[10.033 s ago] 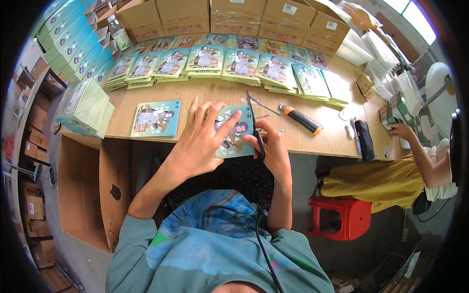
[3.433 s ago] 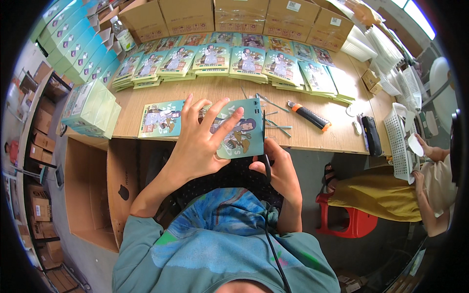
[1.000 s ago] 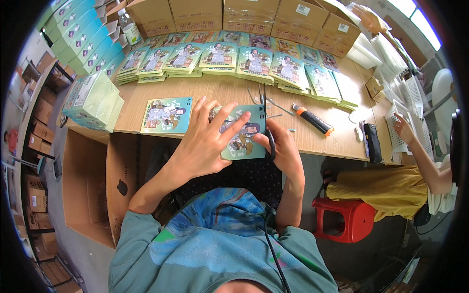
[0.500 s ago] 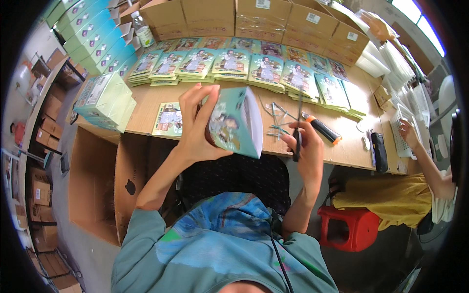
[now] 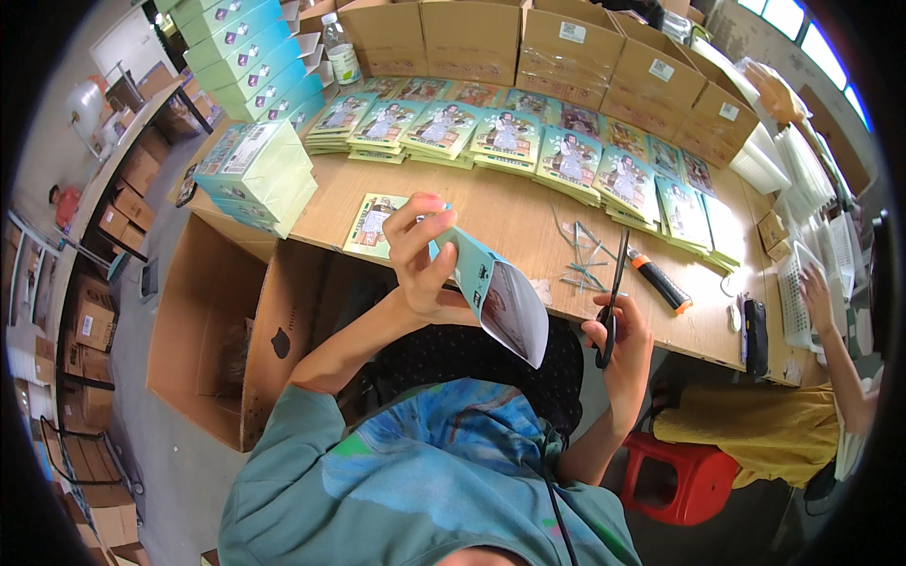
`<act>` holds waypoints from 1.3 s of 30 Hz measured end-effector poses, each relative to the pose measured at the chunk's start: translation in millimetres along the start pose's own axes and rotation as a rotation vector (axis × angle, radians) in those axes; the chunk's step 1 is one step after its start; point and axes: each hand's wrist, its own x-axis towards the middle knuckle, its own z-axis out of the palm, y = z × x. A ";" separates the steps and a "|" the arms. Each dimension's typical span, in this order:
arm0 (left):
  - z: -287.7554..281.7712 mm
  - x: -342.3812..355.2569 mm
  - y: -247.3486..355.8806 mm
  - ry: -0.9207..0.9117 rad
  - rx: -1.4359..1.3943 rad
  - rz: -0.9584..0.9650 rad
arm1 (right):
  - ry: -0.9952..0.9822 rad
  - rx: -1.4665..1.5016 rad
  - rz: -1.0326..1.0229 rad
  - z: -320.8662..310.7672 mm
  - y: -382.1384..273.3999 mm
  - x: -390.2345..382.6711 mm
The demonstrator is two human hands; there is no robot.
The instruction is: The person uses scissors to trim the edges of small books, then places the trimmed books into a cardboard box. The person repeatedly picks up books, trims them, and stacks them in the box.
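My left hand (image 5: 422, 255) grips a teal printed packet (image 5: 472, 274) above the table's near edge. The packet is tilted, and its open end, pale grey inside, faces down and to the right. In my right hand (image 5: 628, 354) is a pair of scissors (image 5: 607, 341) with black handles, blades pointing up, apart from the packet. Thin cut strips (image 5: 587, 262) lie on the table left of the blades, and an orange and black utility knife (image 5: 662, 283) lies to their right. A flat printed packet (image 5: 371, 226) rests beyond my left wrist.
Stacks of printed packets (image 5: 510, 137) line the table before cardboard cartons (image 5: 566, 57). At left are a teal-green box block (image 5: 255, 179) and an open carton (image 5: 203, 330) below. A co-worker's hand (image 5: 817, 297) is by a white basket (image 5: 796, 297), above a red stool (image 5: 694, 472).
My left hand has turned the packet so its open end faces down and right, showing its inside. The scissors remain in my right hand. The whole view has shifted.
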 end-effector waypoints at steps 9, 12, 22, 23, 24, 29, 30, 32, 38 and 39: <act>0.2 -3.5 2.8 -0.003 0.032 -0.004 | -0.128 -0.056 0.027 3.6 10.2 -0.8; 0.7 -3.9 2.8 -0.010 0.022 -0.007 | -0.126 -0.039 0.033 4.5 9.2 -3.2; 1.1 -6.2 2.8 0.008 0.029 -0.012 | -0.156 -0.081 0.021 5.6 10.7 -5.4; 1.3 -6.2 2.7 0.010 0.032 -0.009 | -0.160 -0.088 0.022 5.9 11.1 -5.5; 1.6 -7.7 1.3 0.014 0.035 -0.003 | -0.165 -0.094 0.022 6.4 11.5 -5.6; -7.5 -8.2 -1.6 -0.027 0.100 -0.015 | -0.191 -0.135 0.008 9.1 12.9 -7.9; -10.8 -7.6 -4.2 -0.046 0.147 -0.040 | -0.198 -0.140 0.004 9.1 11.9 -7.9; -12.7 13.5 -15.8 -0.120 0.298 -0.207 | -0.179 -0.129 0.024 6.3 13.0 -9.3; -10.4 51.9 -174.0 -0.345 0.775 -0.775 | -0.178 -0.117 0.024 0.6 5.6 -10.1; -11.1 48.9 -195.3 -0.426 0.819 -0.835 | -0.184 -0.133 0.017 1.7 4.8 -9.8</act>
